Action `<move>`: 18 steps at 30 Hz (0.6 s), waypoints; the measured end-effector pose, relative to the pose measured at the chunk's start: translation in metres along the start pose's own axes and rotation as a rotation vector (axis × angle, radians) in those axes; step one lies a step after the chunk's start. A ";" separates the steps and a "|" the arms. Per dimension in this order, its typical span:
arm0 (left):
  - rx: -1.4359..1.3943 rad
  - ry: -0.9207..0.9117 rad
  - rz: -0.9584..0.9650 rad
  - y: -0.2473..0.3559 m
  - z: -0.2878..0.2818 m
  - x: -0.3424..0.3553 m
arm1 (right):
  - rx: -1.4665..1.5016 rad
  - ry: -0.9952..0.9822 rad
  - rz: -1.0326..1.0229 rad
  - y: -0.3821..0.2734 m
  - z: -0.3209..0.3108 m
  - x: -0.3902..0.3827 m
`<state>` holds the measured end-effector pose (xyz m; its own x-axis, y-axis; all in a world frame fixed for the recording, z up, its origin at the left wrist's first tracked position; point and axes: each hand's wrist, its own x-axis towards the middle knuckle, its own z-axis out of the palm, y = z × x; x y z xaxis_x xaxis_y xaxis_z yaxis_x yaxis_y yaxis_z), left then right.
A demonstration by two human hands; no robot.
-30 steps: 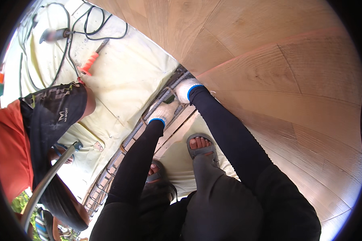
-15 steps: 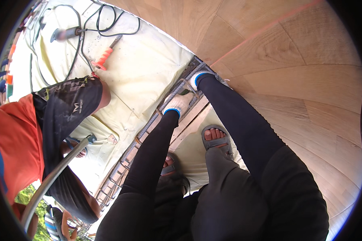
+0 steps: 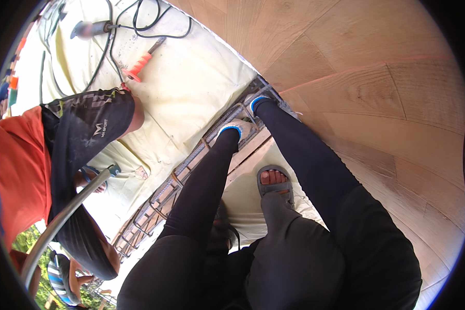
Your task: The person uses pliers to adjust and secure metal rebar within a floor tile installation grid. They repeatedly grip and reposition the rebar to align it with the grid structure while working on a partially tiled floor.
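My left hand point(image 3: 241, 127) and right hand point(image 3: 251, 103), both gloved, are at the upper end of the rebar cage point(image 3: 194, 155), which runs along the right edge of the pale sheet point(image 3: 191, 77), near the wood panel's point(image 3: 341, 93) edge. My fingers are hidden, so I can't tell if they're spread or pinching. I judge the steel heavy, stiff and rough, hardly fragile, best held lengthwise between its hoops point(image 3: 176, 180).

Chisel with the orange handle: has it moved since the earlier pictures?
No, the chisel keeps its place on the pale sheet, judged against the wood panel; the camera's view has shifted.
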<state>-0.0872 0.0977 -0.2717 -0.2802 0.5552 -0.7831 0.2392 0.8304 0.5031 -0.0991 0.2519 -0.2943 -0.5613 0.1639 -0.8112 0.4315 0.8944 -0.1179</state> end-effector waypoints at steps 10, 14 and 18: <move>0.259 -0.021 0.043 0.043 0.004 0.045 | -0.096 0.100 -0.044 0.070 0.021 0.030; 0.262 0.019 0.010 -0.004 0.019 0.061 | -0.145 0.057 -0.097 0.024 0.018 -0.006; 0.295 0.071 0.152 0.028 0.022 0.095 | -0.245 0.435 0.023 0.071 0.001 -0.018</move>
<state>-0.0872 0.1732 -0.3401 -0.2822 0.6822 -0.6746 0.5393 0.6943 0.4765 -0.0576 0.3120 -0.2886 -0.8187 0.2965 -0.4917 0.2978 0.9514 0.0778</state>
